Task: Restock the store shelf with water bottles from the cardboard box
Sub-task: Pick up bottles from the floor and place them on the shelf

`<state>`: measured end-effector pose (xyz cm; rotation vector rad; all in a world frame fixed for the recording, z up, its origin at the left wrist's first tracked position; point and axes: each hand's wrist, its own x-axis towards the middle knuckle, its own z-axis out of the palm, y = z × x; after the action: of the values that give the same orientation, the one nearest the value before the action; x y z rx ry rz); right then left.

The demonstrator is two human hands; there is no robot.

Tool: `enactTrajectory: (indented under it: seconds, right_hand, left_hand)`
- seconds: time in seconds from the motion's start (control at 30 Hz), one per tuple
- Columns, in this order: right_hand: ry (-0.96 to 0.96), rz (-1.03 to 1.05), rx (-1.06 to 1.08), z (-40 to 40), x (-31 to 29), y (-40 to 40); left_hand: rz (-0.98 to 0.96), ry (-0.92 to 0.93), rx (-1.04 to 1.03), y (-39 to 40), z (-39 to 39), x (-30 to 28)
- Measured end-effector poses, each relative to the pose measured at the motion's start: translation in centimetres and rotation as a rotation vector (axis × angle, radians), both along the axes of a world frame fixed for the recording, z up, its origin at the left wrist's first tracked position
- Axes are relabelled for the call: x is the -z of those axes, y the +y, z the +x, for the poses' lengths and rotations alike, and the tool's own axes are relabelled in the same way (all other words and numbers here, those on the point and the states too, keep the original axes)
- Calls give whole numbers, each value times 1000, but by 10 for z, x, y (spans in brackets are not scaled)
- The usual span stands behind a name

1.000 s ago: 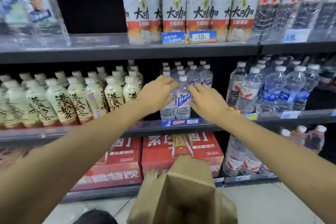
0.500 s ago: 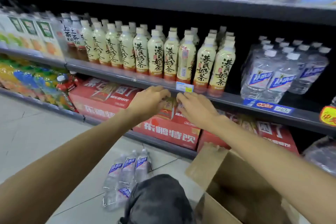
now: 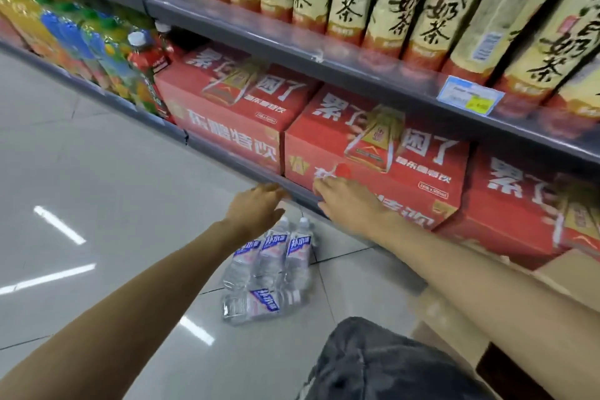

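Several clear water bottles (image 3: 271,265) with blue-and-white labels lie on the floor tiles beside the bottom shelf; one lies crosswise in front of the others. My left hand (image 3: 256,209) hovers just above their caps, fingers apart, holding nothing. My right hand (image 3: 349,204) is stretched out a little to the right, over the bottom shelf's edge, also empty with fingers spread. The brown cardboard box (image 3: 454,331) stands at the lower right, partly hidden by my right forearm.
Red drink cartons (image 3: 373,146) fill the bottom shelf. Cream milk-tea bottles (image 3: 406,0) line the shelf above, whose grey edge (image 3: 324,65) juts out. Coloured juice bottles (image 3: 94,52) stand at the left. My knee (image 3: 373,364) is at the bottom.
My view and both hands have dropped from the middle shelf's water bottles to floor level. Both hands now reach down and left toward the bottles lying on the floor.
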<state>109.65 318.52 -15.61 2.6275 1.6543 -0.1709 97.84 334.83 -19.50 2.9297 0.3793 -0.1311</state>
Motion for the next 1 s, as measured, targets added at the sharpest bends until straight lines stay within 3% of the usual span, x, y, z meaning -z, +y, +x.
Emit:
enactTrajectory:
  seconds: [0.23,0.43,0.53,0.67,1.0]
  right_hand:
    - [232,-196,16,1,119,7]
    - [430,-235,219,8,193,9]
    - [497,-242,395,6,220,14]
    - [733,-163,692,-4,252,33]
    - [1085,26,1088,-8,288,61]
  left_hand:
    - [-97,215,-95,15,-3,127]
    - [-242,252,-222,10,8,204]
    - [-301,205,-312,5,15,220]
    - [-297,223,-396,5,25,232]
    - [-123,544,-243,31,61,249]
